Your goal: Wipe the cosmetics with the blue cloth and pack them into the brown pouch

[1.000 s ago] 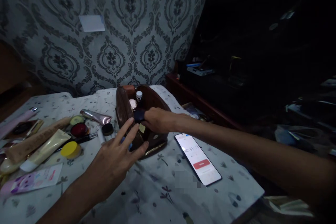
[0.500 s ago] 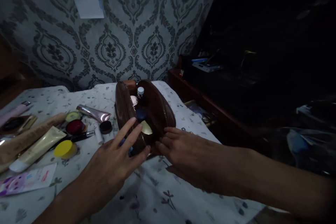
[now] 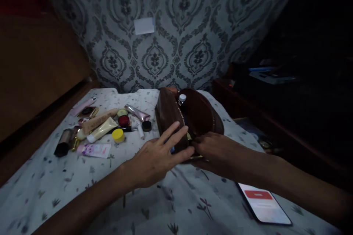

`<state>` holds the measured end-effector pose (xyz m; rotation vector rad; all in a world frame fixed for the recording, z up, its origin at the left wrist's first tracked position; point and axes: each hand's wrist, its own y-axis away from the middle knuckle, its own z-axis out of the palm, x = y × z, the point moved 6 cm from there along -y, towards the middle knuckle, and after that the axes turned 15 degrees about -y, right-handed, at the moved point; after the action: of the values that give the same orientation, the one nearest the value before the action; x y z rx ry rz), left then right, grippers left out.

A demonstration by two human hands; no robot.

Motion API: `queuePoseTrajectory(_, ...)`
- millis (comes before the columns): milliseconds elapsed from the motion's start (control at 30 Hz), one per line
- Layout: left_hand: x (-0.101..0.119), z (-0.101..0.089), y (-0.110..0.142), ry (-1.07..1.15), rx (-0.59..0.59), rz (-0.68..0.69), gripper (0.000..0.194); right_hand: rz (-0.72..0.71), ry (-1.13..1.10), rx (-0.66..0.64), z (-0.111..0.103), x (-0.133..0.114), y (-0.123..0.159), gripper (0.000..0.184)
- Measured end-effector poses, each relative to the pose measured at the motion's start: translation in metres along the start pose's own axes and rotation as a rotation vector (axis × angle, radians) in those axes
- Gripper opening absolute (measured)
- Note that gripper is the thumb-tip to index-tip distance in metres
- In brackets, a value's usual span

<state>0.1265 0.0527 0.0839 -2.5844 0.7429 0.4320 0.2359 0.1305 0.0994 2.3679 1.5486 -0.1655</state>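
My L hand (image 3: 156,159) is loose, fingers spread on the L side of the brown bag (image 3: 168,114), thumb twd its near end; not clenched. My R hand (image 3: 217,150) is at the bag's near R end, fingers curled in at the opening, tips hidden, so can't tell if I've got hold of anything. Bag sits on the printed cloth (image 3: 82,191), a bit R of centre, zip undone, mouth up. At its far end a white-capped bottle (image 3: 182,98) pokes up; rest of the inside is mostly dark. Phone (image 3: 266,207) lies near R, lit screen up, top end hidden by my R forearm.

L of the bag: black pot (image 3: 147,126), white stick (image 3: 140,129) just beside it, pink metallic tube (image 3: 137,112) beyond. Then yellow pot (image 3: 118,135), w/ red pot (image 3: 124,120) behind it & green pot (image 3: 122,112) farther back. More L: cream tube (image 3: 102,130), beige tube (image 3: 95,122) alongside, purple-print tube (image 3: 95,150) on the near side, dark bottle (image 3: 64,143) leftmost, compact (image 3: 87,111) farther back. White card (image 3: 144,26) on the patterned wall (image 3: 198,0).
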Motion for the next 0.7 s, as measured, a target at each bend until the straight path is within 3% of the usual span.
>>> queuePoseTrajectory(100,-0.004,0.007,0.022,0.003,-0.035,-0.067,0.083,0.032,0.026,0.064,0.003,-0.001,0.004,0.009)
queuePoseTrajectory(267,-0.03,0.024,0.063,-0.069,-0.204,-0.238,0.059,0.067,0.067,0.193,-0.002,-0.015,0.014,0.007)
queuePoseTrajectory(400,-0.074,0.028,0.094,-0.16,-0.241,-0.523,0.045,0.0,0.074,0.462,-0.013,-0.043,0.023,0.019)
queuePoseTrajectory(533,-0.109,0.037,0.12,-0.049,-0.266,-0.756,0.034,-0.146,-0.005,0.744,-0.009,-0.078,0.026,0.021)
queuePoseTrajectory(600,-0.115,0.045,0.128,0.019,-0.297,-0.791,0.035,-0.215,-0.099,0.768,0.004,-0.092,0.018,0.017)
queuePoseTrajectory(700,-0.117,0.052,0.133,0.056,-0.328,-0.797,0.038,-0.236,-0.307,0.655,0.029,-0.103,-0.007,0.015)
